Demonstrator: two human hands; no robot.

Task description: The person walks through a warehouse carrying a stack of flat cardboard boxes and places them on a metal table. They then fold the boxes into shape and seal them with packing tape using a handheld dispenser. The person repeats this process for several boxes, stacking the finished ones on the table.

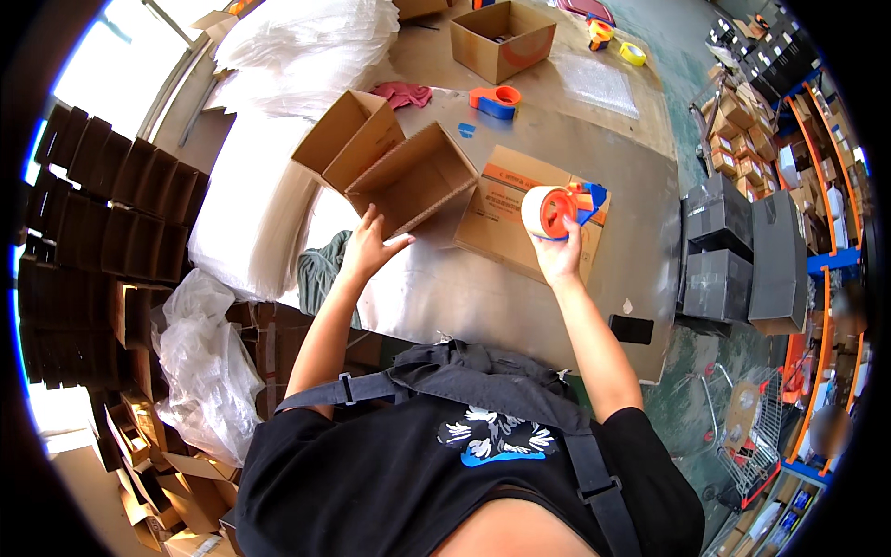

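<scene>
In my right hand (562, 255) is a tape dispenser (559, 212), orange and blue with a wide roll of pale tape, held above a flat-looking printed cardboard box (506, 204). My left hand (369, 245) has its fingers apart at the near edge of an open-topped cardboard box (418, 176); whether the fingertips touch it I cannot tell. That box leans against a second open cardboard box (351, 139) on its left. Beside my left wrist lies a crumpled grey-green cloth (321, 274).
The metal table (617, 269) carries a black phone (631, 330), another tape dispenser (495, 102), a red cloth (403, 94) and a larger box (501, 51). Stacked white foam sheets (251, 204) line its left side. Grey bins (716, 278) and a shopping cart (747, 427) stand right.
</scene>
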